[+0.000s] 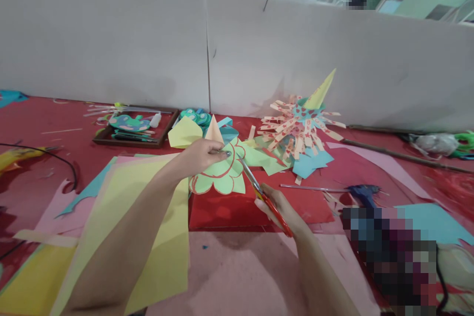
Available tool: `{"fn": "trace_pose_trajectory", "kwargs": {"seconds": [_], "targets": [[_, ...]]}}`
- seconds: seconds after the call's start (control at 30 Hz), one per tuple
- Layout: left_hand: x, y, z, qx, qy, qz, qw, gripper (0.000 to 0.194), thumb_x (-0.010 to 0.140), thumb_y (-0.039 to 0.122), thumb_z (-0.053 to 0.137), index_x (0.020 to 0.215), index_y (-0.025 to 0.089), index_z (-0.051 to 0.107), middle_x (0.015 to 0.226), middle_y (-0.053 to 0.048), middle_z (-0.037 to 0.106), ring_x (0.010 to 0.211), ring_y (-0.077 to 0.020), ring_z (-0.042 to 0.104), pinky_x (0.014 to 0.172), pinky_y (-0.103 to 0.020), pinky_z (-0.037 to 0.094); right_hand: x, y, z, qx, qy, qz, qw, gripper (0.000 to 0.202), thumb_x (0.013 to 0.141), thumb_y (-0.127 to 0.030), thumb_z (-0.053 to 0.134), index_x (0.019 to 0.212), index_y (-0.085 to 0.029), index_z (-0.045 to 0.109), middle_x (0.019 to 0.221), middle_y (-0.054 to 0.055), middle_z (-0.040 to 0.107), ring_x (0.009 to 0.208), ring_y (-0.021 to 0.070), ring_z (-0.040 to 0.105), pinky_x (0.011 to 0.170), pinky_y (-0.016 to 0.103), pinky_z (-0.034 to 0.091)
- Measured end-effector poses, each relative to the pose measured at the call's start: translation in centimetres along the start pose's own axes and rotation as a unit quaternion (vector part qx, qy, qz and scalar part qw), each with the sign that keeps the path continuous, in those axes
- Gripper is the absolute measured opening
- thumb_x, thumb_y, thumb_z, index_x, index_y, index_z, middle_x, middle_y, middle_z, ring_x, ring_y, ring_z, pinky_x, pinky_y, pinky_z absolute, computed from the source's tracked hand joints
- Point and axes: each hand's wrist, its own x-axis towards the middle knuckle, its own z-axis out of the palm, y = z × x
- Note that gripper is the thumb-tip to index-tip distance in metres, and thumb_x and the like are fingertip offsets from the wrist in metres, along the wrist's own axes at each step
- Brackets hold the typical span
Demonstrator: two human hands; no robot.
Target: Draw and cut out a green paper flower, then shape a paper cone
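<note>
Lower right of frame pixelated, stuff there can't be made out. Handles of scissors (250, 174) partly hidden by right hand (277, 203), blade tips kinda hard to pick out against green paper (212, 182). Bench (81, 159) covered in red, backed by pale partition (111, 34); room beyond mostly cut off up top. Green paper pinched in left hand (202, 156), mid-frame. Scissors gripped in right hand, right of center, long axis diagonal, blades pointed upper left.

The left hand (202, 154) pinches the green paper (214, 186), bare forearm (137, 227) slanting up to it. The right hand (277, 205) curls tight at its lower right
</note>
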Motion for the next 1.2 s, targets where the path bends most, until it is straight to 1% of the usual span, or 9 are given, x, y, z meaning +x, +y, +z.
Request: {"fn": "trace_pose_trajectory", "kwargs": {"seconds": [0.13, 0.23, 0.47, 0.73, 0.9, 1.0, 1.1, 1.2], "targets": [[0.0, -0.1, 0.2, 0.007, -0.006, 0.001, 1.0, 0.033, 0.074, 0.041, 0.05, 0.056, 0.019, 0.035, 0.056, 0.005, 0.022, 0.051, -0.008, 0.023, 0.049, -0.025, 0.019, 0.0, 0.2, 0.0, 0.009, -0.006, -0.018, 1.0, 0.042, 0.08, -0.06, 0.05, 0.072, -0.021, 0.036, 0.062, -0.005, 0.034, 0.053, 0.0091, 0.03, 0.048, 0.024, 0.024], [-0.1, 0.0, 0.1, 0.012, -0.007, 0.0, 1.0, 0.032, 0.075, 0.042, 0.049, 0.056, 0.019, 0.036, 0.056, 0.005, 0.022, 0.051, -0.0081, 0.022, 0.049, -0.024, 0.019, 0.1, 0.3, 0.0, 0.001, -0.003, -0.022, 1.0, 0.042, 0.08, -0.06, 0.05, 0.072, -0.021, 0.038, 0.061, -0.005, 0.034, 0.053, 0.0089, 0.029, 0.048, 0.024, 0.022], [-0.6, 0.5, -0.5, 0.027, -0.019, -0.007, 0.999, 0.029, 0.073, 0.04, 0.049, 0.055, 0.019, 0.04, 0.056, 0.004, 0.024, 0.051, -0.0086, 0.024, 0.05, -0.025, 0.02, 0.4, 0.8, 0.1, -0.028, 0.001, -0.039, 0.999, 0.048, 0.076, -0.065, 0.052, 0.068, -0.02, 0.038, 0.062, -0.004, 0.032, 0.055, 0.0092, 0.027, 0.05, 0.024, 0.021], [-0.7, 0.2, -1.0, 0.055, -0.046, -0.007, 0.997, 0.028, 0.074, 0.041, 0.048, 0.058, 0.018, 0.044, 0.057, 0.004, 0.028, 0.053, -0.0091, 0.028, 0.052, -0.024, 0.023, 0.6, 1.3, 0.1, -0.043, -0.007, -0.039, 0.998, 0.054, 0.072, -0.072, 0.051, 0.066, -0.02, 0.036, 0.062, -0.006, 0.026, 0.055, 0.0086, 0.024, 0.05, 0.024, 0.019], [-0.7, 0.1, -1.1, 0.053, -0.055, -0.01, 0.997, 0.028, 0.074, 0.04, 0.049, 0.057, 0.018, 0.044, 0.058, 0.004, 0.028, 0.054, -0.0093, 0.028, 0.052, -0.024, 0.023, 0.5, 1.3, 0.2, -0.047, -0.014, -0.038, 0.998, 0.055, 0.072, -0.073, 0.049, 0.066, -0.02, 0.034, 0.062, -0.006, 0.024, 0.055, 0.0086, 0.022, 0.05, 0.024, 0.018], [-0.7, -0.2, -1.2, 0.05, -0.055, -0.002, 0.997, 0.03, 0.074, 0.04, 0.05, 0.055, 0.019, 0.04, 0.059, 0.003, 0.027, 0.054, -0.0093, 0.028, 0.052, -0.024, 0.023, 0.5, 1.3, 0.2, -0.05, -0.014, -0.038, 0.998, 0.054, 0.073, -0.072, 0.049, 0.065, -0.02, 0.034, 0.062, -0.006, 0.023, 0.055, 0.0084, 0.022, 0.049, 0.023, 0.018], [-0.6, -0.4, -1.2, 0.05, -0.055, 0.001, 0.997, 0.031, 0.074, 0.04, 0.05, 0.055, 0.019, 0.037, 0.059, 0.004, 0.025, 0.053, -0.0092, 0.027, 0.052, -0.024, 0.023, 0.4, 1.2, 0.2, -0.044, -0.013, -0.039, 0.998, 0.053, 0.075, -0.069, 0.05, 0.065, -0.02, 0.035, 0.062, -0.006, 0.025, 0.055, 0.0083, 0.023, 0.049, 0.023, 0.019], [-0.6, -0.6, -1.2, 0.048, -0.057, -0.004, 0.997, 0.03, 0.073, 0.04, 0.05, 0.055, 0.019, 0.039, 0.058, 0.004, 0.026, 0.053, -0.0093, 0.027, 0.051, -0.024, 0.023, 0.5, 1.1, 0.2, -0.04, -0.011, -0.038, 0.998, 0.052, 0.074, -0.068, 0.052, 0.065, -0.019, 0.037, 0.061, -0.005, 0.027, 0.055, 0.0084, 0.024, 0.049, 0.023, 0.02]]}}
